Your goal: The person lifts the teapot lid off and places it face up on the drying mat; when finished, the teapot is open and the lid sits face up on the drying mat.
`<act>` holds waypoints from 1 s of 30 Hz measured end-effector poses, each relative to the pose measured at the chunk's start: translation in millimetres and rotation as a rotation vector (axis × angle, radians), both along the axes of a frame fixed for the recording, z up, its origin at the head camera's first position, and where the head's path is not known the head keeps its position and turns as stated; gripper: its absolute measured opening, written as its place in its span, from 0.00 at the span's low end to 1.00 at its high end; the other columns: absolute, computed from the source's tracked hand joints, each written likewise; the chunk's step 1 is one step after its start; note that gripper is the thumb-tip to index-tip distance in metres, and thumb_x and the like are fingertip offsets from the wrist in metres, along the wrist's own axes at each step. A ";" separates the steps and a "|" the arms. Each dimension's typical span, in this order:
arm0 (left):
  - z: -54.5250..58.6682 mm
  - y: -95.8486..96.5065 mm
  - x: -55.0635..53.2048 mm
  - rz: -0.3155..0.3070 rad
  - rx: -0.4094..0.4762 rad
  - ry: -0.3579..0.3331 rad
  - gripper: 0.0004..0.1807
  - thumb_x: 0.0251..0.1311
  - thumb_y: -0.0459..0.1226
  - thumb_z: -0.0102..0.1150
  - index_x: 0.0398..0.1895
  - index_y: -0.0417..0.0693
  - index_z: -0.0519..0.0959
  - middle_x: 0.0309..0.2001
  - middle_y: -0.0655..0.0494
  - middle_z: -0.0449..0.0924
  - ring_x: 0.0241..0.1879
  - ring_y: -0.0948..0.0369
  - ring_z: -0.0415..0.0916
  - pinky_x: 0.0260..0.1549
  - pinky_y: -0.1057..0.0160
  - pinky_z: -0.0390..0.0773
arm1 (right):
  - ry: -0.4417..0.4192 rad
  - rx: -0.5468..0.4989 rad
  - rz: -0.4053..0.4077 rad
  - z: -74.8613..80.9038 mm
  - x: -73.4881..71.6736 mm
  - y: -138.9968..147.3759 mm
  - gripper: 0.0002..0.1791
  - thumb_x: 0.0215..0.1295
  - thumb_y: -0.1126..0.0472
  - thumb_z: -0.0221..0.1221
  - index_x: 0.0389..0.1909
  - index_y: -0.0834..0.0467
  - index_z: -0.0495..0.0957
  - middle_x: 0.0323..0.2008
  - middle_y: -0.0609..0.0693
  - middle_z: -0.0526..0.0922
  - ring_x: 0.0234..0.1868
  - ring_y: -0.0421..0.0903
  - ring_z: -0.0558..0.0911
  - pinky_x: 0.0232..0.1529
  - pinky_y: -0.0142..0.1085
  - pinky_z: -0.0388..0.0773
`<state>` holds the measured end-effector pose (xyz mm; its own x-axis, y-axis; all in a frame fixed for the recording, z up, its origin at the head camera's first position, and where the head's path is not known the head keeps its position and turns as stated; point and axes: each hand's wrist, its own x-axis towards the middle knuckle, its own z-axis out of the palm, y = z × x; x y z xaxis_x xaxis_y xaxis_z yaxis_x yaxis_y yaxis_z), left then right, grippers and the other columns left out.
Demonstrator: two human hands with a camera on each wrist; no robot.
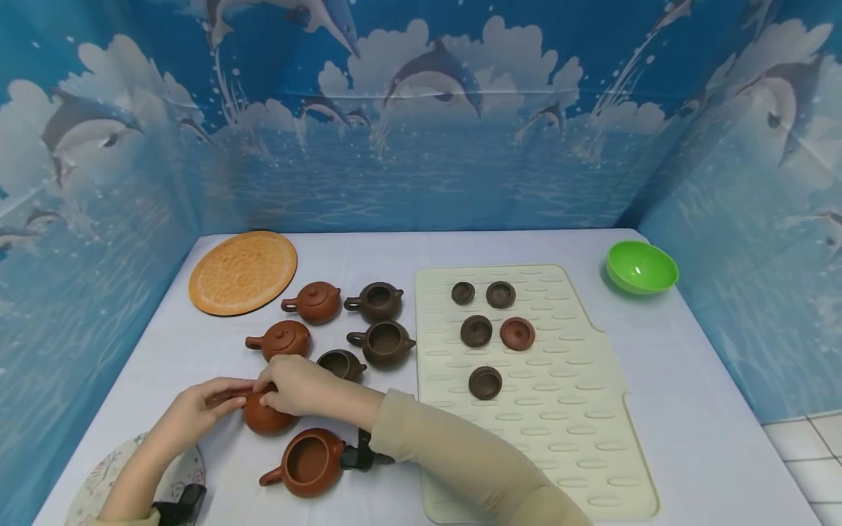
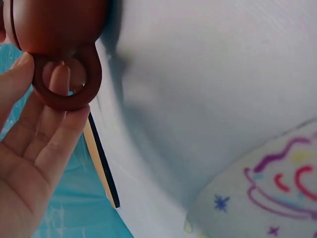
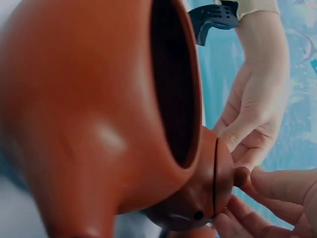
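Over at the white table (image 1: 684, 446), the left hand (image 1: 189, 418) is gripping the handle (image 2: 69, 102) of a red-brown teapot (image 1: 266, 416), its body lying just past the fingertips, near a lidless teapot (image 1: 308, 467). From above, the right hand (image 1: 299, 381) is holding the lid (image 3: 226, 161), thumb touching the knob (image 3: 241, 177).

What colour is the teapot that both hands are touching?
The teapot is reddish-brown, its ring-shaped handle included; the left wrist view shows it best.

Cream mat (image 1: 579, 438), oblong pattern. On it I count four dark-brown lids (image 1: 476, 331), one red-brown lid (image 1: 517, 333). Left of mat: my held teapot (image 1: 265, 419), plain red-brown. Right: bright green bowl (image 1: 641, 270). Behind: blue curtain (image 1: 408, 183), grey dolphins (image 1: 430, 68), white clouds (image 1: 388, 55).
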<state>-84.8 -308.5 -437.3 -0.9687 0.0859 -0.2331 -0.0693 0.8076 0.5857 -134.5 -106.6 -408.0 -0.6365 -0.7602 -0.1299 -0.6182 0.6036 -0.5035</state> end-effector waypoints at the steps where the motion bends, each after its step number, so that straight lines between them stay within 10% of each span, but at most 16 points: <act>1: -0.2 -0.8 -0.5 0.003 0.004 -0.006 0.17 0.65 0.37 0.62 0.55 0.41 0.81 0.55 0.39 0.81 0.56 0.41 0.78 0.50 0.46 0.81 | 0.016 -0.002 0.000 -0.7 0.6 -0.6 0.12 0.69 0.53 0.60 0.51 0.46 0.84 0.51 0.39 0.81 0.54 0.32 0.77 0.53 0.19 0.72; 19: -0.8 -1.5 -5.3 0.009 -0.017 -0.019 0.14 0.62 0.35 0.64 0.49 0.42 0.84 0.50 0.41 0.84 0.52 0.42 0.79 0.47 0.47 0.82 | 0.147 -0.007 -0.047 -3.3 12.1 -2.7 0.05 0.67 0.55 0.63 0.41 0.45 0.84 0.40 0.37 0.80 0.39 0.28 0.77 0.36 0.17 0.71; 26: 0.0 -3.6 -4.1 -0.016 -0.028 0.007 0.11 0.61 0.32 0.64 0.46 0.40 0.85 0.48 0.41 0.84 0.52 0.40 0.79 0.46 0.46 0.82 | 0.028 -0.162 -0.112 -1.9 9.8 6.7 0.06 0.69 0.54 0.60 0.44 0.47 0.82 0.42 0.37 0.82 0.41 0.28 0.76 0.38 0.15 0.69; 30: -0.4 -3.3 -3.9 -0.024 -0.029 0.026 0.09 0.61 0.32 0.64 0.44 0.40 0.85 0.47 0.42 0.85 0.51 0.40 0.79 0.45 0.47 0.83 | -0.175 -0.304 -0.211 4.7 7.9 20.0 0.08 0.69 0.53 0.60 0.45 0.47 0.82 0.39 0.36 0.83 0.35 0.27 0.76 0.33 0.18 0.71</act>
<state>-88.7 -311.8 -437.7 -0.9722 0.1030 -0.2105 -0.0345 0.8255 0.5633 -126.6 -86.6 -403.3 -0.7707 -0.6359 -0.0396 -0.3857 0.5151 -0.7655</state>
